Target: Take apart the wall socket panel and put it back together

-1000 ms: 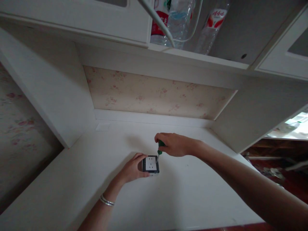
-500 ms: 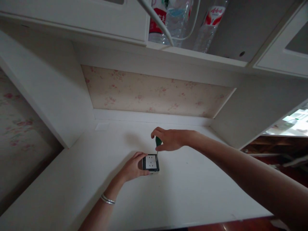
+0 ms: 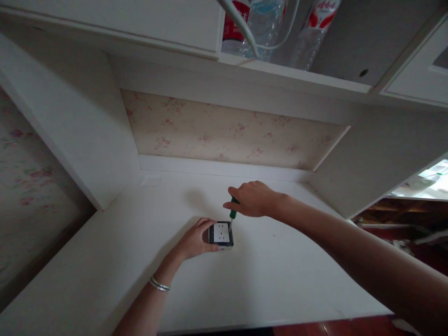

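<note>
A small square wall socket (image 3: 220, 233) with a white face and dark frame lies on the white desk (image 3: 273, 275). My left hand (image 3: 194, 240) grips its left side, fingers curled round the edge. A green-handled screwdriver (image 3: 233, 214) stands nearly upright with its tip at the socket's right edge. My right hand (image 3: 252, 199) is closed round the handle from above. A silver bracelet (image 3: 159, 283) sits on my left wrist.
White side panels wall in the desk on the left (image 3: 66, 116) and right (image 3: 378, 158), with floral wallpaper (image 3: 227, 133) behind. An overhead shelf holds plastic bottles (image 3: 269, 23) and a white cable. The desk's front edge runs along the bottom.
My right hand has turned on the screwdriver handle, the fingers going from lifted to wrapped over it. The socket and my left hand stay where they were.
</note>
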Motion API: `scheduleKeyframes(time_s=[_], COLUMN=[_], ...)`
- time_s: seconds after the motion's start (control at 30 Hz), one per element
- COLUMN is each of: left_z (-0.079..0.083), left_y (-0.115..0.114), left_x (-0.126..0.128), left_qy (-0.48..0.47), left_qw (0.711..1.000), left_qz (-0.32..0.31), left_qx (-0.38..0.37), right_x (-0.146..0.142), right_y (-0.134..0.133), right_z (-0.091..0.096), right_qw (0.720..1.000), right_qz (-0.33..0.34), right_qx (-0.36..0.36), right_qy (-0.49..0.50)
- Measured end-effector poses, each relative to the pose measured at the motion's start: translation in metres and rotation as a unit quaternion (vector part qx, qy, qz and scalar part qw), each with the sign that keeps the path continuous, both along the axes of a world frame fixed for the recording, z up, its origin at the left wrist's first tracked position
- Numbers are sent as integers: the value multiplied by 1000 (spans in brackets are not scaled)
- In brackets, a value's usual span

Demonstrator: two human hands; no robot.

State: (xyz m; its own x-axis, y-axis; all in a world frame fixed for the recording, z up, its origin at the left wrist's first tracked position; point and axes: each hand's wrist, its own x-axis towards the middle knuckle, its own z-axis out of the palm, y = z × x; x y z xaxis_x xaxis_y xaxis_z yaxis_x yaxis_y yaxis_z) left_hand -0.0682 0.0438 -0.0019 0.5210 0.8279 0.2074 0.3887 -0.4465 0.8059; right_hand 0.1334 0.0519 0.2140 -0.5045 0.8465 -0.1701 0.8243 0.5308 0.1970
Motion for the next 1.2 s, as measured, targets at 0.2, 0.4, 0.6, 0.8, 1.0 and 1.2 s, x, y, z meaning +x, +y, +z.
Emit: scheduleKeyframes(time_s=[0.2, 0.4, 0.6, 0.8, 1.0, 1.2], left_z=[2, 2, -1, 0, 3, 3], left_y=[-1, 0, 0, 0, -1, -2], left_x=[1, 0, 1, 1, 1, 1], left_qy=[12, 6, 2, 3, -7, 3], left_qw=[1000, 1000, 1000, 1000, 1000, 1000], left_qz=[2, -2, 0, -4, -4, 5], left_qx=[-7, -13, -11, -8, -10, -12], right_x=[1, 5, 1, -2, 0, 1], right_y=[-1, -1, -1, 4, 8, 4], right_z=[0, 3, 2, 4, 7, 3], right_qw=[998, 998, 999, 998, 995, 999], right_qz=[25, 20, -27, 8, 1, -36], right_qx=[-53, -56, -18, -60, -87, -22], right_qy=[23, 38, 11, 25, 39, 7])
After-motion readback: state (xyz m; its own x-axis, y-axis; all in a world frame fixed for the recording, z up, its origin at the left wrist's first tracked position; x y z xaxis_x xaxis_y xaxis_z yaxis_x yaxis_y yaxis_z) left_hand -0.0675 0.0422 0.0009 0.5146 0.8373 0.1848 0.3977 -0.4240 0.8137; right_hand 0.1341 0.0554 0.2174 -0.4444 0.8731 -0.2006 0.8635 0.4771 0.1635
